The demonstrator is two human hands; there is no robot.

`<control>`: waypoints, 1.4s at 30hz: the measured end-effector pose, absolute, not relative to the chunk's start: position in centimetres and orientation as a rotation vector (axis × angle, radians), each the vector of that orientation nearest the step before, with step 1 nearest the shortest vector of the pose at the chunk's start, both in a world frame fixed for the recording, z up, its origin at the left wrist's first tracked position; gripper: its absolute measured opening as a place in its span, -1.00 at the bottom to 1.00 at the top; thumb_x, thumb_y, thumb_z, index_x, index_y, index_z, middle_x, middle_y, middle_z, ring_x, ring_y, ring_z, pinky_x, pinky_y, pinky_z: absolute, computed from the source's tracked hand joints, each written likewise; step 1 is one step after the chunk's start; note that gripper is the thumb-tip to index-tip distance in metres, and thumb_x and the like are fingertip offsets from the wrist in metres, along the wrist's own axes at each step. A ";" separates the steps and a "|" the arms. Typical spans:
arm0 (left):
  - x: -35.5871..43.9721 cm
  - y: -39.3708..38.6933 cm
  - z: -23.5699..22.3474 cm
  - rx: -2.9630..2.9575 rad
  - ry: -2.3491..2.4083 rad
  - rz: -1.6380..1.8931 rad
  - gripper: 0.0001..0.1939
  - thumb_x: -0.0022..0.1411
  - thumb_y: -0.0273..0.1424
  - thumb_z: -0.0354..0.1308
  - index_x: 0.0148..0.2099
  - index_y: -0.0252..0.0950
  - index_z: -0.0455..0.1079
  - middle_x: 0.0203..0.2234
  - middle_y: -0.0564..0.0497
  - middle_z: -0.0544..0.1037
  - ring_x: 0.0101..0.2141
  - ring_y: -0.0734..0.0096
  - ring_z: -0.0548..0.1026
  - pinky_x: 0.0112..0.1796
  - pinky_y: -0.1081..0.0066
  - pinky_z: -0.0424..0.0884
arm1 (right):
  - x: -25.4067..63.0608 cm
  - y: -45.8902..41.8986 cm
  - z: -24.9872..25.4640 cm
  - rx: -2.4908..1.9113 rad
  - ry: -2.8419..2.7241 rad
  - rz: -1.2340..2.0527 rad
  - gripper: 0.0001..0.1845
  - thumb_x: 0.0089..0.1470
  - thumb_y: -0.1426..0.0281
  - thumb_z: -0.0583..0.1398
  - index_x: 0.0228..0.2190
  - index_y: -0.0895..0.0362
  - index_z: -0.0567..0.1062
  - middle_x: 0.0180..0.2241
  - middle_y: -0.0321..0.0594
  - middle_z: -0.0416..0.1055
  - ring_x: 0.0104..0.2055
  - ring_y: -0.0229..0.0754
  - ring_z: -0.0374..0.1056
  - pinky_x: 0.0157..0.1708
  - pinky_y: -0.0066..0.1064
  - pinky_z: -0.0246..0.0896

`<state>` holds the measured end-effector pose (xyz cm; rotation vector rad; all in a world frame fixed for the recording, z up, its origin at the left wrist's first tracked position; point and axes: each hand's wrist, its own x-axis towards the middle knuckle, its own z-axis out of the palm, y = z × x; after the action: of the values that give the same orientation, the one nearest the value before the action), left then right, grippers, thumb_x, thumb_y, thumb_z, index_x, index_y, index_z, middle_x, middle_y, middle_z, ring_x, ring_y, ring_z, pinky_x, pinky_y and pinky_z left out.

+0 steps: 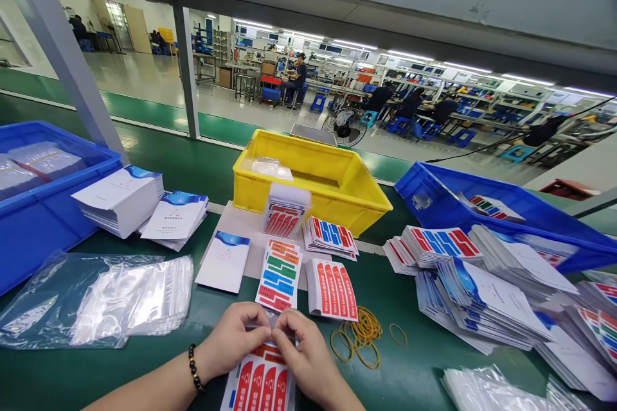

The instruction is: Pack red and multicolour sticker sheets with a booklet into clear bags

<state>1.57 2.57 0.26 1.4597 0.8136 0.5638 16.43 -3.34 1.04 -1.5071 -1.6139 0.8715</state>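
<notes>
At the front middle lies a clear zip bag (290, 392) with sticker sheets (258, 385) inside, printed in red, orange and blue. My left hand (238, 337) and my right hand (306, 353) meet at its top edge, thumbs and fingertips pinched together on the plastic. Just beyond them is a multicoloured sticker sheet (279, 274). To its right stands a stack of red label sheets (332, 289), and to its left a white booklet (224, 261) with a blue top. Several rubber bands (364, 331) are heaped beside my right hand.
A yellow bin (332, 196) stands behind, with filled bags (288, 210) leaning at its front. Blue bins (43, 225) flank both sides. Booklet stacks (118, 199) and empty clear bags (159, 295) are left; more booklets (491, 298) pile right. A metal post (186, 70) rises behind. People sit far off.
</notes>
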 end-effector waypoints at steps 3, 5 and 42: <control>1.1 2.8 0.8 1.690 0.830 0.636 -0.88 0.04 -0.41 0.09 -0.47 -0.35 0.35 -0.52 0.01 0.44 -0.45 0.42 0.38 -0.38 0.43 0.33 | 16.6 -3.3 0.5 -1.448 -1.722 0.713 -0.80 0.08 0.46 0.04 -0.55 0.13 0.34 -0.53 -0.28 0.31 -0.48 -0.26 0.23 -0.47 -0.48 0.12; 0.5 2.5 1.6 1.968 0.832 0.808 -0.85 0.08 -0.43 0.08 -0.26 -0.33 0.37 -0.34 -0.06 0.47 -0.28 0.31 0.41 -0.21 0.32 0.35 | 16.8 -3.2 0.2 -1.397 -1.793 0.539 -0.82 0.09 0.47 0.03 -0.50 0.14 0.36 -0.50 -0.24 0.33 -0.44 -0.24 0.25 -0.44 -0.44 0.15; -13.0 3.0 2.2 2.171 1.891 0.312 -0.71 0.27 -0.32 -0.15 -0.33 -0.32 0.34 -0.44 -0.05 0.46 -0.36 0.30 0.42 -0.31 0.32 0.32 | 20.2 -6.9 -3.7 -1.262 -1.563 -0.311 -0.86 0.09 0.46 0.05 -0.38 0.14 0.41 -0.43 -0.15 0.43 -0.35 -0.16 0.37 -0.32 -0.30 0.31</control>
<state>-12.99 3.00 2.21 2.1715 1.8912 0.3120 20.19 -6.90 -3.72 -1.2618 -1.5629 -0.3109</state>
